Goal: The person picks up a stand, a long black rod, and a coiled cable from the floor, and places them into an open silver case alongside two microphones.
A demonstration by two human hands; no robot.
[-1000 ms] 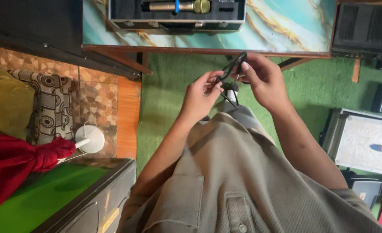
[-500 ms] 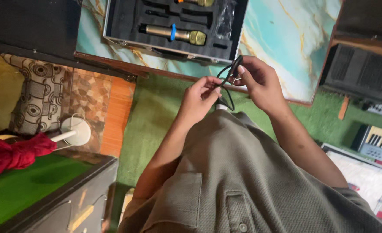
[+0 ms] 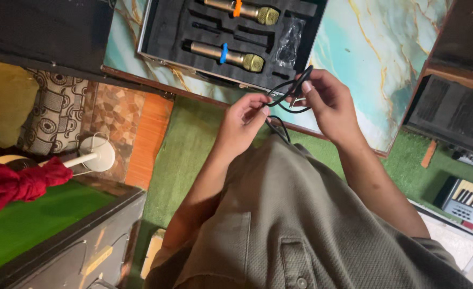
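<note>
Both hands raised in front of the chest, just off the near edge of the surface [image 3: 386, 69], a marbled teal and white top with gold veins. Left hand [image 3: 241, 126] pinched shut on a thin black cable [image 3: 287, 88], thumb and forefinger closed on one strand. Right hand [image 3: 327, 104] also closed on the cable, fingertips gripping the upper bend of its loops. The cable hangs between the two hands in a few loose loops, in the air, not resting on anything; one strand trails down toward the olive shirt [image 3: 300, 225].

On the surface, close to its near edge and just beyond the hands, an open case [image 3: 161, 32] lined with black foam. Two gold microphones lie in its slots: one with a blue band [image 3: 225, 55], nearer the hands, and one with an orange band [image 3: 241, 10] farther back. A small clear bag [image 3: 289, 43] sits in a slot on the case's right side.

Floor below is green carpet [image 3: 188, 150]. To the left, a red cloth [image 3: 17, 184] and a white round-based stand [image 3: 94, 155]. To the right, a black speaker [image 3: 453, 112] and part of a keyboard [image 3: 469, 200].
</note>
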